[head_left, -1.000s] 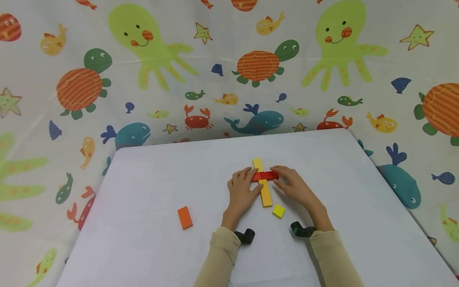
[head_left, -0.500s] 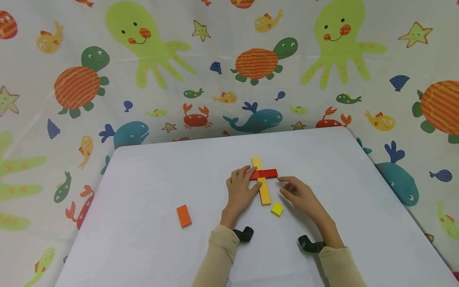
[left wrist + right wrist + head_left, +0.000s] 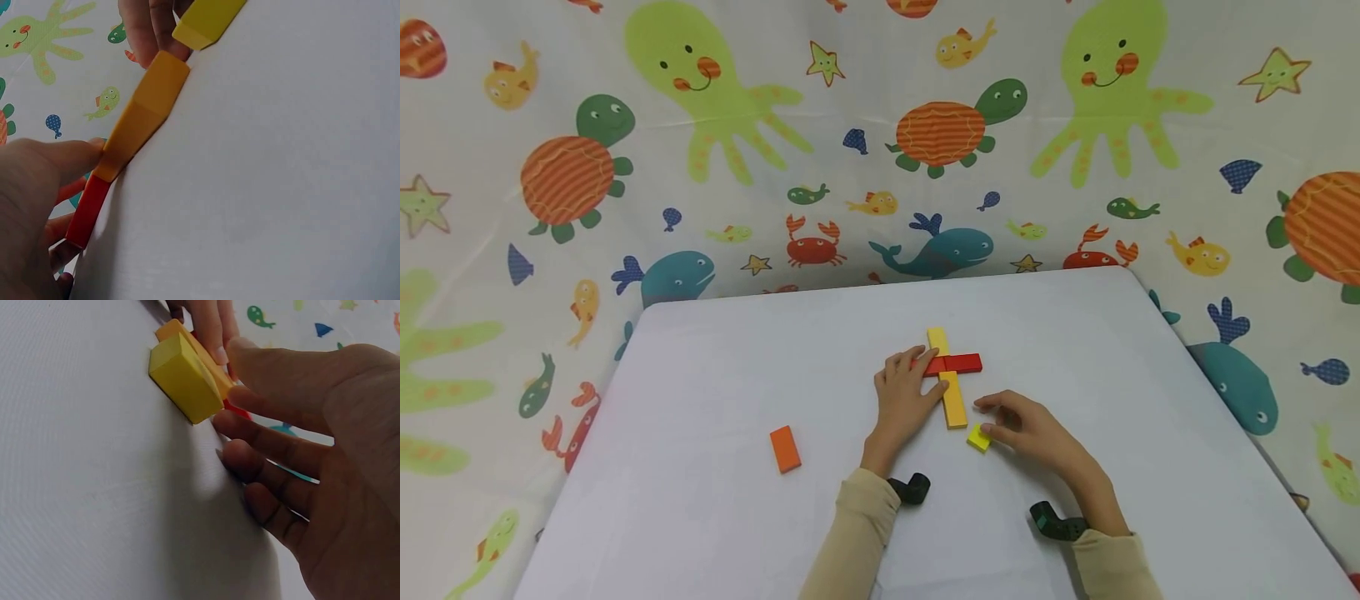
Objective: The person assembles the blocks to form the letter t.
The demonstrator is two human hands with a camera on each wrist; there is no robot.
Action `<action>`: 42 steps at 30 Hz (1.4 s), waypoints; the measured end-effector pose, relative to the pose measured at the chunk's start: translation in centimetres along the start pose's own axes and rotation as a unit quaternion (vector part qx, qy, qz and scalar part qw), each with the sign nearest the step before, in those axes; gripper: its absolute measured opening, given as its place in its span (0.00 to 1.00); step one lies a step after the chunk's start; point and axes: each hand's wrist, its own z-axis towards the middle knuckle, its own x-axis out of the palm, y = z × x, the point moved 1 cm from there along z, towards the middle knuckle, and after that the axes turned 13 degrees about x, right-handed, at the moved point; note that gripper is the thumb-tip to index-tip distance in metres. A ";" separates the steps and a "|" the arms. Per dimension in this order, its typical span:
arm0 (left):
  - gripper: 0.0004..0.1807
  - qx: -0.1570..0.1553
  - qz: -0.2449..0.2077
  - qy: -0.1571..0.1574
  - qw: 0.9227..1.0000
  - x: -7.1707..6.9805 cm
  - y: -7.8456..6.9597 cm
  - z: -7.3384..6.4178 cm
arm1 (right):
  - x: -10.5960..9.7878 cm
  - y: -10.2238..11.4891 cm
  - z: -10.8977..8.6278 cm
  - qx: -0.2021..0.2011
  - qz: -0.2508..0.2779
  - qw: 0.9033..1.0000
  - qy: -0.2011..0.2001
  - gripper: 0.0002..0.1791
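On the white table, a light yellow block (image 3: 937, 338), two red blocks (image 3: 963, 363) end to end and a longer orange-yellow block (image 3: 953, 402) form a cross. My left hand (image 3: 904, 402) holds the left red block (image 3: 87, 212), fingers curved about it, while the thumb touches the orange-yellow block's side. That hand hides part of the left arm of the cross. A small bright yellow block (image 3: 186, 378) lies below the cross. Loosely bent, my right hand (image 3: 1033, 429) hovers at its right, thumb overlapping it in the head view; nothing is in its fingers.
An orange block (image 3: 786, 449) lies to the left on the white table (image 3: 715, 392). Behind the table hangs a cloth (image 3: 850, 100) printed with sea animals. Each wrist carries a small black camera (image 3: 912, 489).
My right hand has let go of the right red block and moved down toward the small yellow block. The left hand has stayed at the cross.
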 end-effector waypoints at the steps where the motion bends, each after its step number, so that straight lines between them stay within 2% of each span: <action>1: 0.34 0.000 0.000 0.000 1.000 0.0 0.0 0.0 | -0.1 0.0 -0.1 0.000 -0.002 1.000 0.003 0.20; 8: 0.34 0.002 0.002 -0.001 1.000 0.0 0.0 -0.1 | -0.2 0.4 -0.5 0.005 -0.030 0.999 0.031 0.24; 16: 0.34 0.006 0.006 -0.004 1.000 0.0 0.0 -0.1 | 0.4 1.0 -0.6 0.007 -0.074 0.997 0.026 0.22; 32: 0.34 0.007 -0.003 0.004 1.000 -0.3 -0.1 -0.1 | 1.0 1.8 -0.7 -0.006 -0.072 0.997 0.019 0.22; 42: 0.34 0.013 0.006 -0.003 1.000 -0.1 0.0 -0.1 | 1.4 2.1 -0.8 -0.002 -0.066 0.998 0.010 0.20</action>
